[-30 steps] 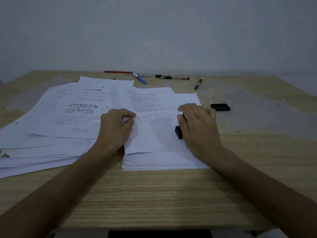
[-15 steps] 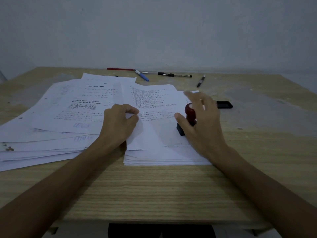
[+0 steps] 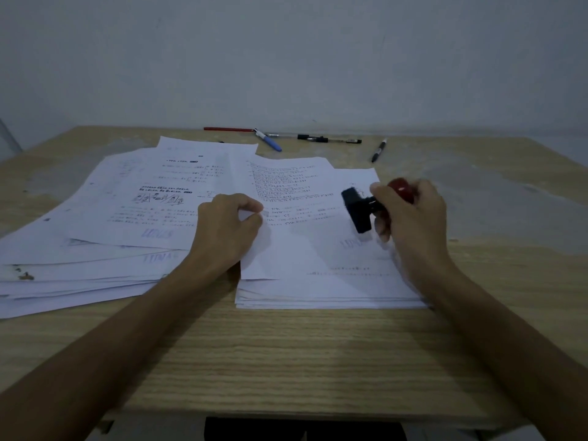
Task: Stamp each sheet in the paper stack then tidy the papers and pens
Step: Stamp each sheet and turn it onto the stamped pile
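On the left of the pale wooden counter (image 3: 286,351) we see a loose spread of white printed sheets (image 3: 105,224), several bearing faint blue stamp marks near their lower edges. Just right of it, our left hand (image 3: 227,227) pinches the edge of the top sheet (image 3: 296,224) of the neat white paper stack (image 3: 331,291), fingers curled round the lifted margin. A pale blue imprint shows on that sheet beside our right hand (image 3: 410,218), which grips the red-handled stamp with a black base (image 3: 358,210), tilted and raised off the paper. Along the far edge lie a red pen (image 3: 227,129), a blue-capped pen (image 3: 270,142), two black pens (image 3: 329,140) and another black pen (image 3: 378,151).
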